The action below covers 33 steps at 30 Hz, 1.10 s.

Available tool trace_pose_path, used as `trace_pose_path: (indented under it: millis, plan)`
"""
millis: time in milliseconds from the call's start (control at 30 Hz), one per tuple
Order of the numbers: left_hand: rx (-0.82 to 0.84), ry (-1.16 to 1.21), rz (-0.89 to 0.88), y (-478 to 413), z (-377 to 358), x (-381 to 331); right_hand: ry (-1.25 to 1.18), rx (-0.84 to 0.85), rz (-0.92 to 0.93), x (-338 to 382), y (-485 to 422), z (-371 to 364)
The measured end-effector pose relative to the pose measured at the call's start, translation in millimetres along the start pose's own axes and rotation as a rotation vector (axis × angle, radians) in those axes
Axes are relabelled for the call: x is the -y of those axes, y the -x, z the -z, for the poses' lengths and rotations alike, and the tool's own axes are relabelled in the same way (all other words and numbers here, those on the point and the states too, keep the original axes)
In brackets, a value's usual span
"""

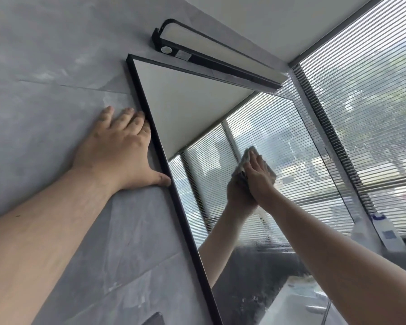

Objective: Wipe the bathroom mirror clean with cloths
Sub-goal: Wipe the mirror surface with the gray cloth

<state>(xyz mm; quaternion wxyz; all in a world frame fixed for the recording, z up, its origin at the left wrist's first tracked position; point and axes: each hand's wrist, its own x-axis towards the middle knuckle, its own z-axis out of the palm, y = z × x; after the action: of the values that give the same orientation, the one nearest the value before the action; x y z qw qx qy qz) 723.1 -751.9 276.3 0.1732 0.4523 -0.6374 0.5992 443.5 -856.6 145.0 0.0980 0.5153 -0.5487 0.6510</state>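
Left hand [124,146] lies flat, fingers straight, on the grey tile wall [45,90] left of centre, thumb against the black frame [164,165] of the mirror [197,109]. Right hand [259,177], fingers extended, presses a small cloth [270,171] to the glass right of centre. Cloth judged soft and light, best driven under a flat palm. Glass judged rigid and fragile; haze shows lower down.

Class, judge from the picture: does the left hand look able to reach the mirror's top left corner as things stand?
Probably yes. The left hand lies flat on the wall, right beside the mirror and its black frame, below that corner. Only bare wall shows between the fingertips and the corner.
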Motion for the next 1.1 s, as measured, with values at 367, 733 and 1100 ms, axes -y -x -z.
trace_pose_path:
  millis: [367,733,1100]
  plan:
    - [-0.026,0.015,-0.007,1,0,1,0.019,0.064,0.484,131,28,-15]
    - [-0.047,0.034,-0.012,5,1,0,0.2,0.172,0.755,32,136,-21]
    - [-0.023,-0.006,-0.032,28,-6,-13,0.248,0.241,0.77,27,141,-18]
